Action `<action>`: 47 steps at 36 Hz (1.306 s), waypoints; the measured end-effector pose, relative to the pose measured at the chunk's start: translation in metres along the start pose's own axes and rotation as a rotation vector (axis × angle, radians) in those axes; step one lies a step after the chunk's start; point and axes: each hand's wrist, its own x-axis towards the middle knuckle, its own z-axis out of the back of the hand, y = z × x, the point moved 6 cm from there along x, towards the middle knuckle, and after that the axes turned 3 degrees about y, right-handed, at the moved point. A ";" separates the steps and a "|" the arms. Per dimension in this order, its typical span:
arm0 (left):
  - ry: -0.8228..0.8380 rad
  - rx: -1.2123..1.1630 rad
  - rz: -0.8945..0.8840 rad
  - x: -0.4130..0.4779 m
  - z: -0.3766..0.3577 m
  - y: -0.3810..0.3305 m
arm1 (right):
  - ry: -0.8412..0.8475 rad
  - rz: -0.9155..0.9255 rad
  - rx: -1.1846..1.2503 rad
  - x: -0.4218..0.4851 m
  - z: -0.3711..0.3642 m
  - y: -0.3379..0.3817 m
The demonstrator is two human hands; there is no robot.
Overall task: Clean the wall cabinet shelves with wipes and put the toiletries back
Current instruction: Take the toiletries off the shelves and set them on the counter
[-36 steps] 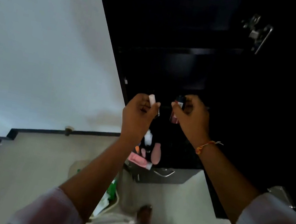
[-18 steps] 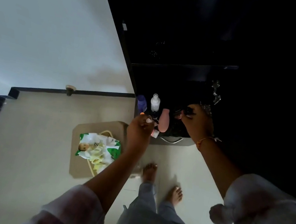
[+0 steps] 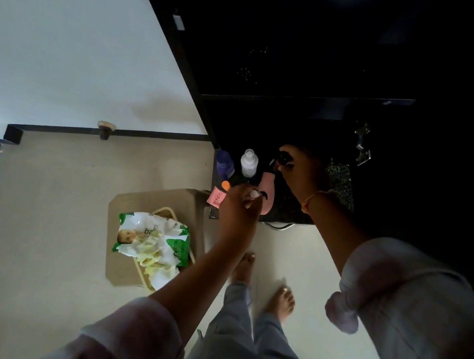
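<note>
My left hand pinches a small white-tipped tube just over the low dark counter. My right hand grips a small dark bottle above the same counter. Standing on the counter are a purple bottle, a clear white-capped bottle, a pink bottle, an orange cap and a pink Pond's tube. The dark wall cabinet with its shelf edge rises behind; its inside is too dark to read.
A green-and-white wipes pack with crumpled wipes lies in a tray on a beige stool on the left. My bare feet stand on the pale floor. A metal hinge sticks out at the cabinet's right.
The view dropped from the cabinet shelf to the counter and floor. Both hands came down with their items to just above the toiletries on the counter.
</note>
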 end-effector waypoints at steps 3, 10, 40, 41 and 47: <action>-0.002 -0.004 0.009 0.003 -0.004 0.003 | 0.053 0.027 -0.030 0.008 -0.007 0.006; -0.019 0.013 0.016 0.010 -0.013 0.016 | 0.124 0.070 -0.085 0.021 -0.020 0.010; -0.007 0.045 -0.021 0.015 -0.018 0.019 | -0.034 0.104 0.050 -0.025 -0.001 -0.013; -0.007 0.047 -0.026 0.014 -0.019 0.018 | 0.003 0.124 0.095 -0.034 -0.006 -0.012; 0.016 0.047 -0.035 0.008 -0.022 0.009 | 0.201 0.133 0.263 -0.069 -0.028 -0.016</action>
